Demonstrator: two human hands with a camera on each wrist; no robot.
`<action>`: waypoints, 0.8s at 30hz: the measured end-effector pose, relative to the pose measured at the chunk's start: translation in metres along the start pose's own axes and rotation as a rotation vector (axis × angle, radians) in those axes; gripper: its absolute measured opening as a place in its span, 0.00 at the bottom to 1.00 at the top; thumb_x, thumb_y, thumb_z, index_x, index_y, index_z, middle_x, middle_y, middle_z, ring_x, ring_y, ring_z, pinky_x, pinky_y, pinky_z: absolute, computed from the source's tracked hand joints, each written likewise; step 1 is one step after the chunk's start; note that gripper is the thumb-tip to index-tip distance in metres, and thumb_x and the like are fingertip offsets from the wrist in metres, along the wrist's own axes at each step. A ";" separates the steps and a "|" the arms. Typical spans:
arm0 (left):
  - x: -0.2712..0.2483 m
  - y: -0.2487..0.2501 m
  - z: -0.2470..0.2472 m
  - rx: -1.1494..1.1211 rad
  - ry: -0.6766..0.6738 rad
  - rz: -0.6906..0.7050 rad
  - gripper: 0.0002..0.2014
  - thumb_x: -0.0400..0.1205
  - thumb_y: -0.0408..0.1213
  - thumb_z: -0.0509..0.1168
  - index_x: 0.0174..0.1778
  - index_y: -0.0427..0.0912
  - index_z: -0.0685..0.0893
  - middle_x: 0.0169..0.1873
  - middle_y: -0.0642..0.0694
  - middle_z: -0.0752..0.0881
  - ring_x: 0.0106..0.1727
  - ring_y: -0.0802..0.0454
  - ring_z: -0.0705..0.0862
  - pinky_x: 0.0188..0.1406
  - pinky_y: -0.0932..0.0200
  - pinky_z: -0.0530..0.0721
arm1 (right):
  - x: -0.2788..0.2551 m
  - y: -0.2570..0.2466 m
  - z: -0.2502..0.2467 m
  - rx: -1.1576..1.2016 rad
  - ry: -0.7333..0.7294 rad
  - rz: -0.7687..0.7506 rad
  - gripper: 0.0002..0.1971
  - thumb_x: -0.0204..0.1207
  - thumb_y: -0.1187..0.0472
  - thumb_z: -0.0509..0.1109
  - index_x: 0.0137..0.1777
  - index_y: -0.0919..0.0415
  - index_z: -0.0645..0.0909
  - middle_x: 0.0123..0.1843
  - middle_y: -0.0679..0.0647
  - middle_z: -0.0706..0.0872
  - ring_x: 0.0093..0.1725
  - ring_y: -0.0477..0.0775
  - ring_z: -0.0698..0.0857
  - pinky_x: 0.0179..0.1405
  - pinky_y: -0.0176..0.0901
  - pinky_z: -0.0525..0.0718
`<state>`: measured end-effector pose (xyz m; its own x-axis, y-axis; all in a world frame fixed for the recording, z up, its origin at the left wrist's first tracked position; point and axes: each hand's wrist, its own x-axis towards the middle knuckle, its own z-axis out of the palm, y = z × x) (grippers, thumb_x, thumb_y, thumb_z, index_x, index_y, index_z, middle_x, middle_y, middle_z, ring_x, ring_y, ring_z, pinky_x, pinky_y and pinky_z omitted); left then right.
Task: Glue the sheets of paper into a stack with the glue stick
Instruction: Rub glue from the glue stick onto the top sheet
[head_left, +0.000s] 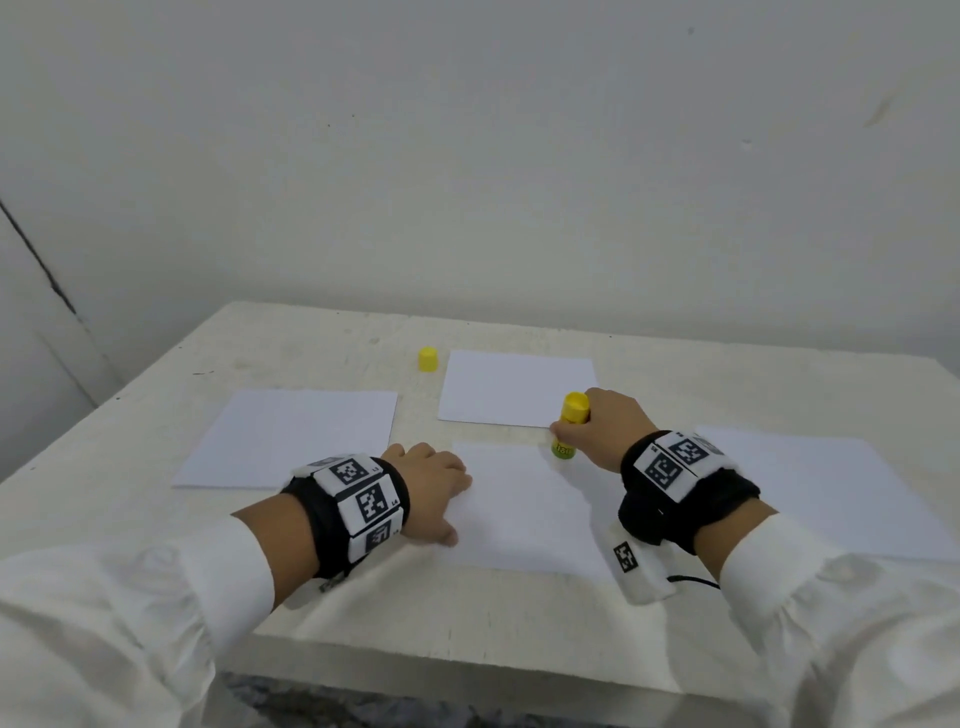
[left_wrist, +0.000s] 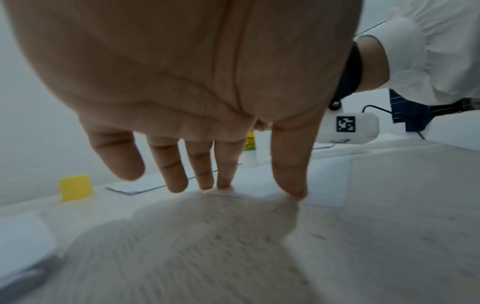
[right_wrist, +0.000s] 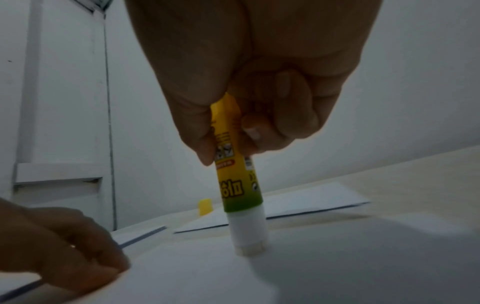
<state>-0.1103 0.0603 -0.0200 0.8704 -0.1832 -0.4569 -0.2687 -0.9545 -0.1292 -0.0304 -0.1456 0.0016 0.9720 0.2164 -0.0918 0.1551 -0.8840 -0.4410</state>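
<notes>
Several white sheets lie on the table. The nearest sheet (head_left: 524, 504) is in front of me, between my hands. My left hand (head_left: 436, 488) presses its left edge with straight fingers (left_wrist: 226, 164), fingertips on the paper. My right hand (head_left: 597, 431) grips an uncapped yellow-green glue stick (head_left: 569, 426) upright, white tip down on the sheet's far right corner (right_wrist: 249, 250). The stick's yellow cap (head_left: 427, 358) stands apart at the back. Other sheets lie at the left (head_left: 291, 436), at the back (head_left: 514, 387) and at the right (head_left: 831, 493).
The off-white table (head_left: 467, 613) stands against a plain wall (head_left: 467, 156). Its front edge is near my sleeves, and its left edge drops off beside the left sheet. A black cable (head_left: 696, 581) trails from the right wristband.
</notes>
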 end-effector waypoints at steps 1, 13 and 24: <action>0.002 -0.001 0.000 0.002 -0.002 -0.003 0.38 0.78 0.60 0.64 0.82 0.53 0.59 0.81 0.55 0.57 0.79 0.48 0.58 0.73 0.45 0.60 | -0.002 0.008 -0.004 0.008 0.013 0.021 0.17 0.77 0.50 0.68 0.34 0.56 0.66 0.33 0.50 0.72 0.39 0.53 0.74 0.28 0.37 0.65; 0.019 -0.015 -0.002 -0.142 -0.122 -0.154 0.65 0.46 0.77 0.65 0.80 0.65 0.46 0.81 0.50 0.58 0.80 0.41 0.60 0.75 0.37 0.61 | -0.016 0.024 -0.025 0.015 0.081 0.116 0.11 0.77 0.55 0.67 0.39 0.60 0.70 0.34 0.50 0.73 0.41 0.56 0.76 0.31 0.41 0.68; 0.006 -0.012 -0.008 -0.192 -0.118 -0.149 0.66 0.48 0.70 0.77 0.78 0.61 0.45 0.70 0.46 0.69 0.72 0.41 0.67 0.71 0.35 0.68 | -0.015 -0.077 0.022 -0.012 -0.151 -0.248 0.15 0.77 0.48 0.68 0.37 0.56 0.69 0.38 0.50 0.75 0.42 0.52 0.75 0.32 0.40 0.68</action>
<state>-0.0987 0.0683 -0.0141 0.8375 -0.0194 -0.5461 -0.0483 -0.9981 -0.0386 -0.0606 -0.0714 0.0173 0.8668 0.4853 -0.1148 0.3879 -0.8008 -0.4565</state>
